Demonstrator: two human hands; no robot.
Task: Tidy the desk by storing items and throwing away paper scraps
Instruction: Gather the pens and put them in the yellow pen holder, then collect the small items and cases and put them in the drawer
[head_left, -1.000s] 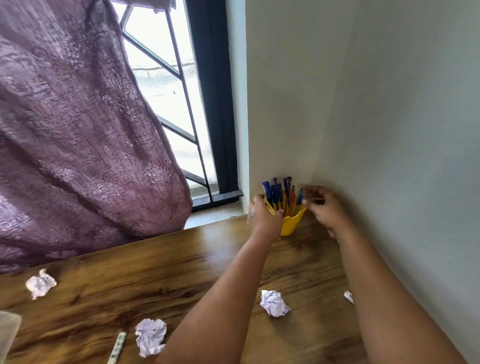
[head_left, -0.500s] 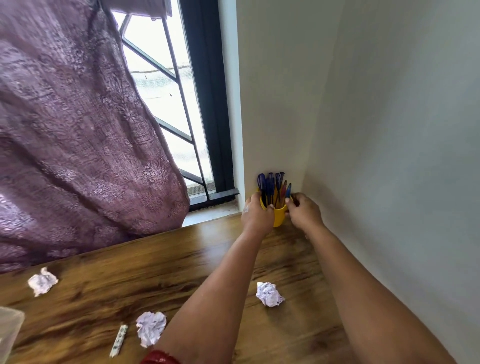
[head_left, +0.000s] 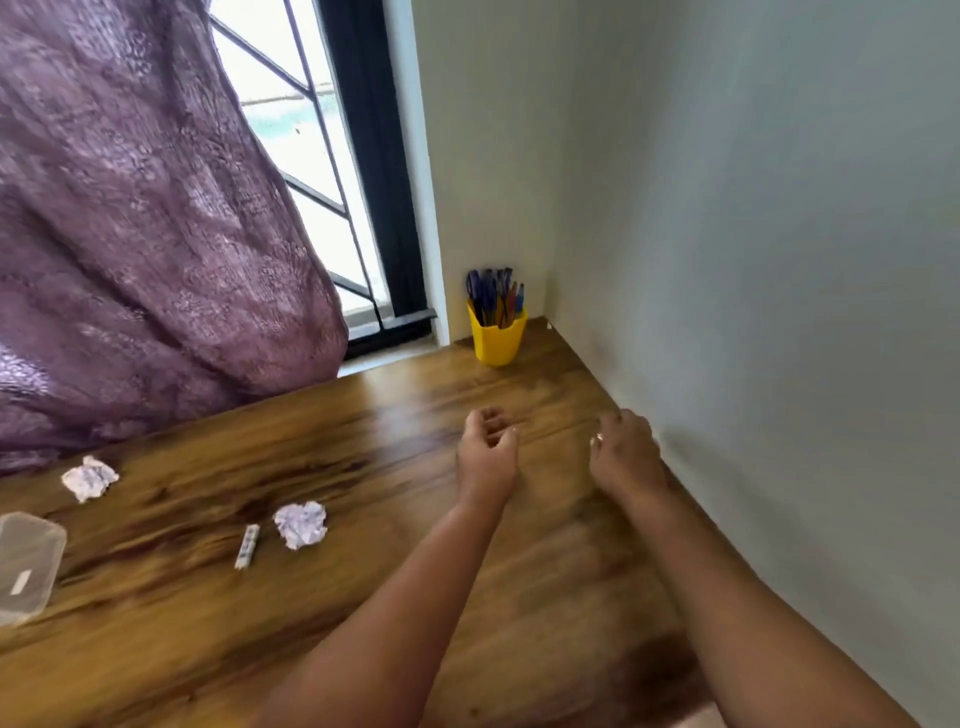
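Note:
A yellow pen cup (head_left: 496, 341) full of blue and red pens (head_left: 493, 294) stands in the far corner of the wooden desk (head_left: 363, 426), against the wall. My left hand (head_left: 487, 451) hovers over the desk nearer to me, fingers loosely curled and holding nothing. My right hand (head_left: 623, 451) is beside it, close to the right wall, also empty. Two crumpled paper balls lie on the left: one (head_left: 301, 524) mid-desk and one (head_left: 89, 478) farther left. A small white strip (head_left: 247, 546) lies next to the nearer ball.
A clear plastic container (head_left: 26, 564) sits at the left edge of the desk. A purple curtain (head_left: 145, 234) hangs over the desk's far left, beside a barred window (head_left: 311, 156). A grey wall (head_left: 753, 260) borders the desk on the right.
Both hands have let go of the yellow pen cup and drawn back toward me. The cup now stands alone in the corner. The view has shifted left, hiding the paper ball by my arms.

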